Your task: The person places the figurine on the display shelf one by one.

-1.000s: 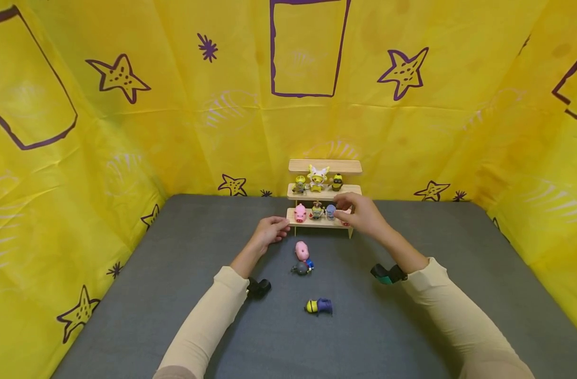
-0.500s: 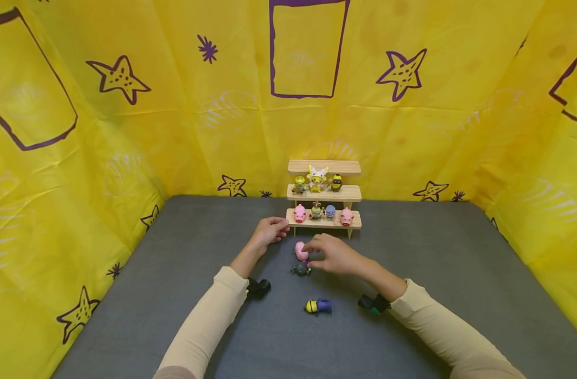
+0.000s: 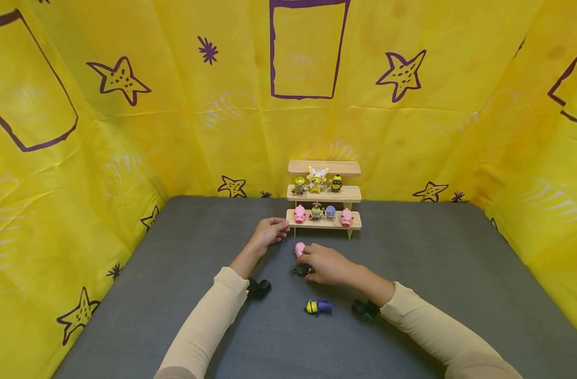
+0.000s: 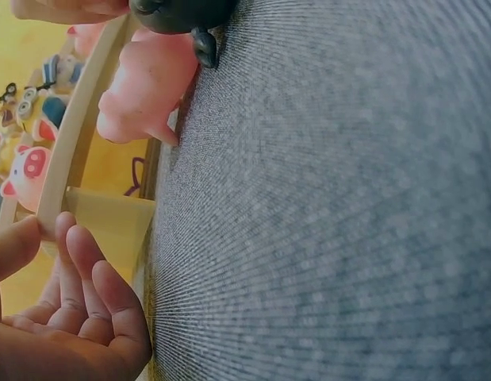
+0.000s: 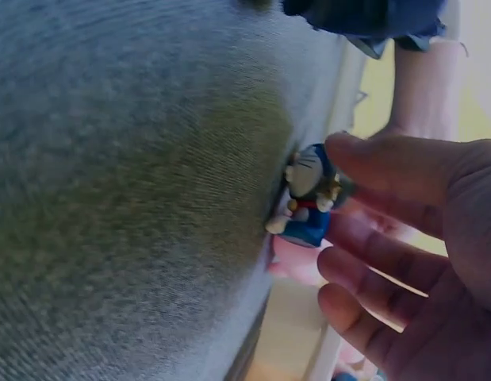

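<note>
At the left end of the lowest board of a wooden three-tier display stand (image 3: 293, 223), my left hand (image 3: 271, 231) pinches the edge between thumb and fingertips. My right hand (image 3: 330, 265) is low over the table, its thumb and fingers around a blue-and-white cat figurine (image 5: 307, 178). A dark grey-green rounded figure (image 4: 182, 12) lies against it; whether the two are joined cannot be told. Just behind lies a pink pig figurine (image 4: 146, 87), partly hidden by the right hand in the head view. A yellow-and-purple figurine (image 3: 319, 307) lies nearer me.
Two pink pigs, including the right one (image 3: 347, 217), and two small figurines stand on the bottom board. The middle board carries a white-and-yellow figurine (image 3: 317, 180) between two yellow ones. Yellow patterned cloth (image 3: 250, 137) hangs around the grey table (image 3: 212, 221).
My right hand has left the pig at the right end of the bottom board, come down toward me and closed on the cat figurine. The left hand has stayed on the stand.
</note>
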`<state>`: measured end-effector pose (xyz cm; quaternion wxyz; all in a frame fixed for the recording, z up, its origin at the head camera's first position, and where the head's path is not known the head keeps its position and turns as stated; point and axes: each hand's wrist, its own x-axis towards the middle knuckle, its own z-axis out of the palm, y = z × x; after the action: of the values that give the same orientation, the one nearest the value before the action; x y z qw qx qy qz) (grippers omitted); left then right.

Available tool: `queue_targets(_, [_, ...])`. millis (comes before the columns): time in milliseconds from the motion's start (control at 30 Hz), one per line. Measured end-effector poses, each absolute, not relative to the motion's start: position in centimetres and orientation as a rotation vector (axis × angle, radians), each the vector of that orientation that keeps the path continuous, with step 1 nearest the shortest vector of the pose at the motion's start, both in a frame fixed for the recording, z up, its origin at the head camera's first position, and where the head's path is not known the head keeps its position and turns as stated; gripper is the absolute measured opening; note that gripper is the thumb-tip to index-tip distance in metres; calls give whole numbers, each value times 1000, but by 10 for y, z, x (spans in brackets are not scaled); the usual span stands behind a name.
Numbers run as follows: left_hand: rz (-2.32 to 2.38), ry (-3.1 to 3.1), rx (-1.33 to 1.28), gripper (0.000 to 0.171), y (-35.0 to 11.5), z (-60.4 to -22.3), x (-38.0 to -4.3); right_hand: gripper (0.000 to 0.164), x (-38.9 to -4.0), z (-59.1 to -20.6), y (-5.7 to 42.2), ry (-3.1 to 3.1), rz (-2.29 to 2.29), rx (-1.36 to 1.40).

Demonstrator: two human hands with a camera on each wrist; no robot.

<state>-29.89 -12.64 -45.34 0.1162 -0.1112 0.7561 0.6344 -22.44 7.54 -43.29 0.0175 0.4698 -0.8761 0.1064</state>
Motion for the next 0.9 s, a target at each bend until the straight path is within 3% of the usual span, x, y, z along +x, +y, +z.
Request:
queue_targets(300, [1878, 2218, -294, 31, -126, -454, -297, 35, -226, -440, 71, -2568, 75, 1494])
queue_targets(533, [1876, 2218, -296, 31, -126, -454, -297, 23, -228, -446, 67, -2453, -74, 1495])
queue_targets(900, [1872, 2221, -308, 32, -126, -455, -299, 28, -235, -433, 80, -2598, 338, 1465])
